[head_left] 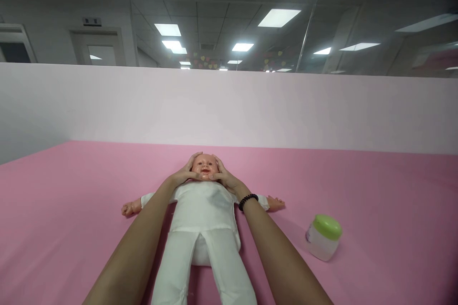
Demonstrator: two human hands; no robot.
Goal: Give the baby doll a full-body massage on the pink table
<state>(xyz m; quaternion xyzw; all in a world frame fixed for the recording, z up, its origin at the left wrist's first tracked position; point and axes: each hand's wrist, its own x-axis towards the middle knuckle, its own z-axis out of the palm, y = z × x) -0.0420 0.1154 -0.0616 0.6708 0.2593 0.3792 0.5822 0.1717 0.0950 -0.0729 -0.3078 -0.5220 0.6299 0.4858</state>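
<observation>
**A:** Where is the baby doll (203,209)?

**B:** It lies on its back in the middle of the pink sheet (64,209). Its head points far and its feet point near. Its arms stick out to the left and right. It wears a white suit (211,252).

**A:** What are the hands doing?

**B:** The left hand (184,174) and the right hand (223,176) are on the two sides of the doll's head (204,167). Both are open and curved around it, with the fingers spread. They have hold of the head, but I can't tell how hard they press.

**A:** What is close by?

**B:** A black bead bracelet (248,201) sits on the right wrist. A jar with a green lid (324,237) stands on the sheet to the right, apart from the doll.

**A:** Where does the sheet end?

**B:** It runs past the doll on the left and right. At the far side, it meets a pale wall (229,107). I can't see the near edge.
</observation>
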